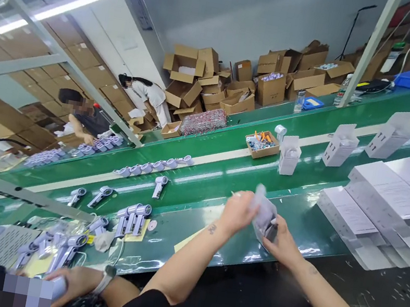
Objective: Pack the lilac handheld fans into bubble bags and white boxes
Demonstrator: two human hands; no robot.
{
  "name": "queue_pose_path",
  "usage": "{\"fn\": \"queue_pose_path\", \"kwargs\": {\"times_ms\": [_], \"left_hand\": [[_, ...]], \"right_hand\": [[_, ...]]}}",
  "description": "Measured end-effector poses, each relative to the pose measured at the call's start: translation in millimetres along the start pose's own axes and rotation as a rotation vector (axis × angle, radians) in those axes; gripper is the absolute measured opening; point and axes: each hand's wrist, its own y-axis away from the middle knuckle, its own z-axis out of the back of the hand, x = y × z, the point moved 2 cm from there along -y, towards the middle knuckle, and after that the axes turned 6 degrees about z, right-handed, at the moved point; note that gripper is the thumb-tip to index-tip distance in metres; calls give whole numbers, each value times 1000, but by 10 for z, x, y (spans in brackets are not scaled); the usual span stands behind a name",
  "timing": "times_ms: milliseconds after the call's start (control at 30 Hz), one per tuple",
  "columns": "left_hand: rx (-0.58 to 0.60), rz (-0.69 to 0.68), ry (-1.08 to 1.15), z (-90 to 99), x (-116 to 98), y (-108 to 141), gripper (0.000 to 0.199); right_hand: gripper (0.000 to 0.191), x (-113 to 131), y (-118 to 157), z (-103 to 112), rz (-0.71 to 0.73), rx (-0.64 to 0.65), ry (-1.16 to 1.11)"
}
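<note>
In front of me a frosted plastic bag (265, 218) hangs above the table edge, blurred by motion, with a greyish-lilac thing in it that I cannot make out clearly. My left hand (237, 213) is closed on the bag's left side, its fingers bent. From the right, my right hand (284, 244) pinches the bag's lower end near a dark part. Left of my hands, several lilac handheld fans (133, 219) lie side by side on the table, and a single handheld fan (160, 186) rests on the belt.
Flattened white boxes (391, 197) are stacked at right; open white boxes (290, 155) stand along the green conveyor (222, 164). A small carton (262, 145) holds tools. At lower left a co-worker's hand (77, 282) holds a lilac thing close to my left arm. Other people work across the belt.
</note>
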Motion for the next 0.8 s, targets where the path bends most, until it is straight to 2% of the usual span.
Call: {"fn": "queue_pose_path", "kwargs": {"times_ms": [100,133,233,267,300,400,433,533,600,667,733,800], "left_hand": [[152,-302,-105,-202,-146,189,19],[174,-301,-128,-265,-191,234,20],[125,-13,-167,-395,-286,258,29],[109,46,-167,-431,-319,256,33],[104,34,-157,-474,-356,263,38],[90,-219,-112,-649,-424,361,49],[66,-258,-116,-715,-404,409,51],[11,-167,-196,-875,-262,503,57],[15,-100,-232,-901,-203,493,68],[-22,-55,-227,-839,-210,429,75],[-128,42,-189,-725,-235,364,70],[-218,195,-113,-643,-213,379,55]], "right_hand": [[51,55,-35,40,-30,106,-112],[53,52,-35,60,-60,113,-140],[58,-42,-18,151,-128,78,-155],[58,-93,-16,187,-134,90,-149],[56,-147,-19,223,-135,124,-145],[51,-278,-69,327,-148,251,-155],[53,-293,-101,361,-154,274,-166],[63,-236,-254,434,-168,330,-204],[60,-154,-441,447,-169,407,-224],[52,-101,-751,442,-149,485,-247],[47,-116,-1203,432,-109,527,-247],[48,-179,-1750,425,-66,527,-201]]}}
